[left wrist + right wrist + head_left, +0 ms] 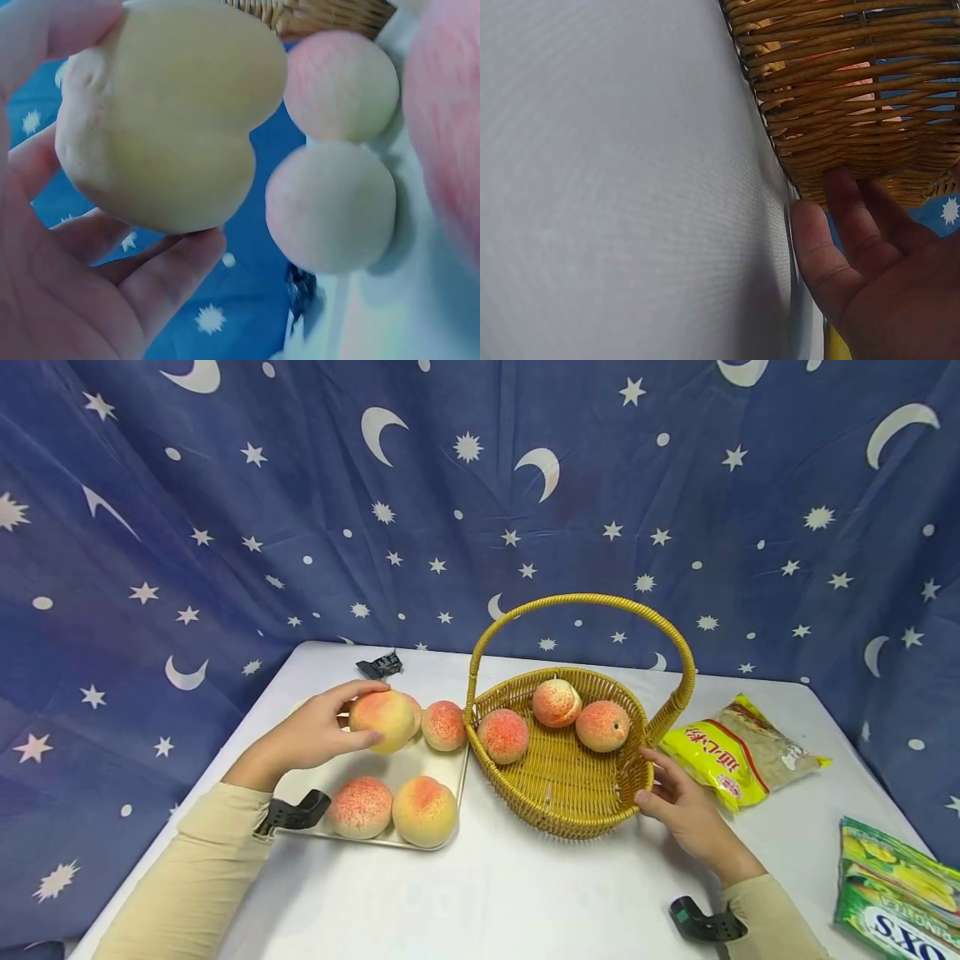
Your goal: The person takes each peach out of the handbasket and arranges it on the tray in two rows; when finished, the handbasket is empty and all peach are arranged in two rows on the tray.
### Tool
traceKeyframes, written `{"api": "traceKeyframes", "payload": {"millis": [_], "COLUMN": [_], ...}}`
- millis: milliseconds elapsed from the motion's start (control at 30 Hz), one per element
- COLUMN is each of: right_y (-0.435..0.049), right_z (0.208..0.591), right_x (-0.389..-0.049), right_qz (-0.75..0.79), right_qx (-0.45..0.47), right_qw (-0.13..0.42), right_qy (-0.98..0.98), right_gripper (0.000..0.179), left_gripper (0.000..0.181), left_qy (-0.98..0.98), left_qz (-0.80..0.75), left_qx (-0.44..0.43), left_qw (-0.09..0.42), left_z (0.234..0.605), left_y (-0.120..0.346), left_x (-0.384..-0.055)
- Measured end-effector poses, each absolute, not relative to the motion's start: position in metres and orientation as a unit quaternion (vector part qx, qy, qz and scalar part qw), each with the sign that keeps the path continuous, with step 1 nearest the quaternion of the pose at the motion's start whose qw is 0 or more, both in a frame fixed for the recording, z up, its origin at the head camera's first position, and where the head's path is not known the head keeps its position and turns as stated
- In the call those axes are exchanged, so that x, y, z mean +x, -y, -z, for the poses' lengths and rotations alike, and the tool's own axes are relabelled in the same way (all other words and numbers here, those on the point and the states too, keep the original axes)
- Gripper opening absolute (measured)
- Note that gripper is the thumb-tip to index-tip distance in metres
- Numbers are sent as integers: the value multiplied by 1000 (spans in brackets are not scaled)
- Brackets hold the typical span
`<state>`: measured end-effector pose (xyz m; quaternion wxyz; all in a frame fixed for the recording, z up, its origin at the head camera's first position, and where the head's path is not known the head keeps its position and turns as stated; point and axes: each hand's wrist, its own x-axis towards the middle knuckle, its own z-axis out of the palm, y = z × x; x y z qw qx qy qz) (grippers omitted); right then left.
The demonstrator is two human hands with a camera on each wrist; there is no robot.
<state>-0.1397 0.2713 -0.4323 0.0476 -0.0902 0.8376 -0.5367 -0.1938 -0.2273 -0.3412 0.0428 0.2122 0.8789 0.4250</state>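
My left hand [318, 727] grips a yellow and pink peach [384, 720] above the white tray [330, 777]; the left wrist view shows its pale cleft side [172, 112] between fingers and thumb. On the tray lie a red peach [444, 726], a speckled peach [361, 807] and a yellow-red peach [425, 811]. Another peach [414, 708] is partly hidden behind the held one. A woven basket [555, 785] with a tall handle contains three peaches [557, 702]. Against the basket's right end rest the extended fingers and thumb of my right hand [690, 814]; fingertips [810, 217] touch its outer wall.
A yellow food packet [738, 752] lies right of the basket, and a green packet [900, 889] is at the table's right edge. Behind the tray sits a small black wrapper [380, 665]. A blue star-patterned curtain [450, 510] hangs behind the white table [510, 893].
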Motion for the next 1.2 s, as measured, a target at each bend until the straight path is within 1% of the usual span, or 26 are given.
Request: {"api": "traceKeyframes", "payload": {"millis": [333,733,867,1000,1200], "right_y": [-271,-271,-271,-271,-272], "right_z": [433,436,435,435,434], "right_x": [-140,-139,-139,-138,-139], "right_qz": [543,541,546,545,542], "right_qx": [-86,-86,-85,-83,-80], "right_qw": [46,47,48,50,57], "right_qy": [-834,-835,-832,-832,-835], "right_gripper": [67,68,68,68,69], "left_gripper": [66,70,74,76,74], "left_qy": [-893,-906,-911,-914,-921], "left_qz": [-428,-417,-409,-405,-388], "left_qx": [136,66,42,28,28], "left_qw": [18,12,18,24,15], "left_z": [353,375,384,391,396], "left_y": [247,270,277,280,280], "left_x": [-202,-214,-217,-221,-228]}}
